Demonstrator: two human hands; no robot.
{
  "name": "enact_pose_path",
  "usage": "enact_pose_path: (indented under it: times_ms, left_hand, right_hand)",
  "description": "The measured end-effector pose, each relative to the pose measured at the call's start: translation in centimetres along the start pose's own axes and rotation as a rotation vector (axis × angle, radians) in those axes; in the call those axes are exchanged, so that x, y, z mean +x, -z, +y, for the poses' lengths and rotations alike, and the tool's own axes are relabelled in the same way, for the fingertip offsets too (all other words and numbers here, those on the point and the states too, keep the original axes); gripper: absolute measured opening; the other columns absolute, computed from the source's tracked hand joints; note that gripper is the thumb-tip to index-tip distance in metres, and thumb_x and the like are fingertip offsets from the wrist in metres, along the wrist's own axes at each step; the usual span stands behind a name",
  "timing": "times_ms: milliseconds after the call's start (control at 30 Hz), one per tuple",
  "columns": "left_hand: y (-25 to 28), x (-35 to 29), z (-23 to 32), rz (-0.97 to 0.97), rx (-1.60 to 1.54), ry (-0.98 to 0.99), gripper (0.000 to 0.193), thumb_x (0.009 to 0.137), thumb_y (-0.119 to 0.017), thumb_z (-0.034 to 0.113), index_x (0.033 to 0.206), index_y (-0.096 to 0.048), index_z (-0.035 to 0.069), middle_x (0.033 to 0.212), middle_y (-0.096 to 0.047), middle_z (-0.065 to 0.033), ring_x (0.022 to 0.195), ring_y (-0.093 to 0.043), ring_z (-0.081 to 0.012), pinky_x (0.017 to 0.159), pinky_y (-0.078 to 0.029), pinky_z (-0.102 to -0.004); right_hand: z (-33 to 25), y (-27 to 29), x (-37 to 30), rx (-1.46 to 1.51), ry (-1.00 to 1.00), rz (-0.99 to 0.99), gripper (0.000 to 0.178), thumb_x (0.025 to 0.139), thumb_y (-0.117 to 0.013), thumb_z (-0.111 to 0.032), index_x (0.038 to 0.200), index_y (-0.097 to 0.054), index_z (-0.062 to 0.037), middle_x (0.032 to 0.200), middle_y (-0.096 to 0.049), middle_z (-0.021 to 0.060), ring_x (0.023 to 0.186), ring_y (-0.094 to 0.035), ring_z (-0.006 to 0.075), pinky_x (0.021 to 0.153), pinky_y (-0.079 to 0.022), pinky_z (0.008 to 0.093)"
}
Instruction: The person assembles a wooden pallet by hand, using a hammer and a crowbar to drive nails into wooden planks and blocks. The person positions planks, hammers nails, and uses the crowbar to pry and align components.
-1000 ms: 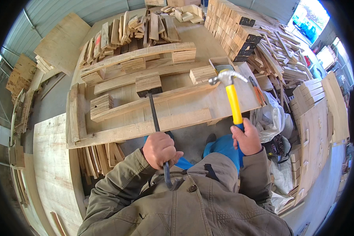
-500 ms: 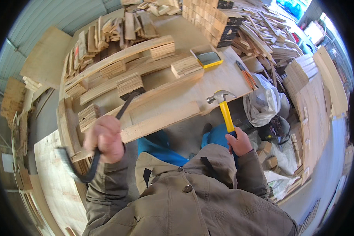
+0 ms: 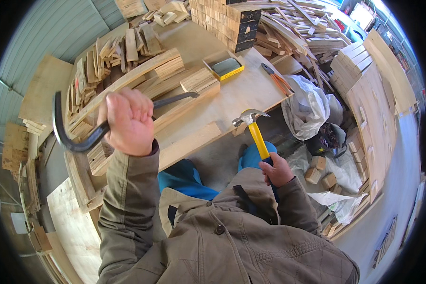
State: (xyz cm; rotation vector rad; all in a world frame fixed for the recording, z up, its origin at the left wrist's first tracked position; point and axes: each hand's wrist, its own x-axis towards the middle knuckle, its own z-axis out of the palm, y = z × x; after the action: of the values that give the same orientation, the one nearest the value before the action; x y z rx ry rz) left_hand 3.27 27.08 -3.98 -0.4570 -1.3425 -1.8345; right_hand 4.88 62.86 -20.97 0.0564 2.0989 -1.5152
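Note:
My left hand [image 3: 128, 122] is closed in a fist around a dark crowbar [image 3: 87, 144], raised over the workbench. Its big hook curves up on the left, and the thin straight end points right, over a pallet-like wooden frame [image 3: 187, 109] of boards and blocks. Whether that tip touches the wood, I cannot tell. Low in front of my body, my right hand [image 3: 278, 171] grips the dark handle of a yellow claw hammer [image 3: 257, 136], its steel head upward beside the bench's near edge. A loose board [image 3: 189, 146] lies along that edge.
On the bench are a yellow box [image 3: 229, 71] of dark contents and orange-handled pincers [image 3: 276, 79]. Wood offcuts [image 3: 128, 47] and stacked blocks [image 3: 222, 26] stand beyond. To the right are white sacks [image 3: 307, 106], a black bag [image 3: 327, 138] and loose blocks [image 3: 317, 168].
My left hand has risen farther over the bench, swinging the crowbar so its straight end now points right rather than away. The hammer stays in my right hand. The whole view has shifted slightly.

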Motion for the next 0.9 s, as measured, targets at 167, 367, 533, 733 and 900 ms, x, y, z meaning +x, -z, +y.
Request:
enact_pose_path:
  times_ms: [167,367,533,733,900]
  left_hand:
    - [-2.6,1.7,-3.2,0.018,0.022,0.025,0.046,0.11,-0.049,0.033,0.071,-0.042,0.009,0.06,-0.04,-0.0002,0.049,-0.036,-0.0107,0.048,-0.034,-0.0297]
    - [-4.3,2.8,-5.2,0.021,0.077,-0.019,0.047,0.109,-0.053,0.034,0.07,-0.044,0.009,0.058,-0.039,0.0003,0.049,-0.037,-0.0113,0.048,-0.034,-0.03]
    - [-4.5,3.0,-5.9,0.027,0.079,0.014,0.046,0.108,-0.054,0.035,0.071,-0.045,0.009,0.059,-0.04,0.0007,0.049,-0.037,-0.0108,0.047,-0.034,-0.0297]
    - [-4.0,3.0,-6.1,0.018,0.097,0.017,0.046,0.109,-0.053,0.035,0.072,-0.046,0.009,0.059,-0.04,0.0005,0.05,-0.037,-0.0107,0.048,-0.034,-0.0296]
    - [-4.2,3.0,-5.9,0.012,0.071,0.034,0.043,0.109,-0.052,0.032,0.074,-0.048,0.007,0.06,-0.04,0.0006,0.05,-0.038,-0.0104,0.047,-0.034,-0.0295]
  right_hand:
    - [0.8,0.7,-0.5,0.017,-0.006,-0.003,0.024,0.1,-0.067,-0.019,0.102,-0.054,0.0008,0.07,-0.058,0.003,0.048,-0.056,0.0099,0.043,-0.047,0.028]
    - [2.1,1.6,-0.9,-0.008,-0.031,-0.007,0.023,0.1,-0.066,-0.02,0.103,-0.054,-0.0002,0.071,-0.057,0.0029,0.05,-0.057,0.0098,0.044,-0.047,0.0275]
    - [3.0,1.9,-0.8,-0.009,-0.057,-0.015,0.022,0.101,-0.065,-0.02,0.103,-0.055,-0.0006,0.07,-0.057,0.0024,0.05,-0.057,0.0098,0.044,-0.047,0.0275]
    - [3.1,1.9,-0.8,-0.022,-0.065,-0.026,0.023,0.101,-0.065,-0.02,0.103,-0.056,0.0007,0.07,-0.057,0.0025,0.05,-0.057,0.0099,0.044,-0.047,0.028]
    - [3.0,1.7,-0.6,-0.005,-0.096,-0.025,0.025,0.099,-0.067,-0.02,0.101,-0.055,0.0019,0.07,-0.059,0.0048,0.049,-0.057,0.0112,0.043,-0.047,0.0297]
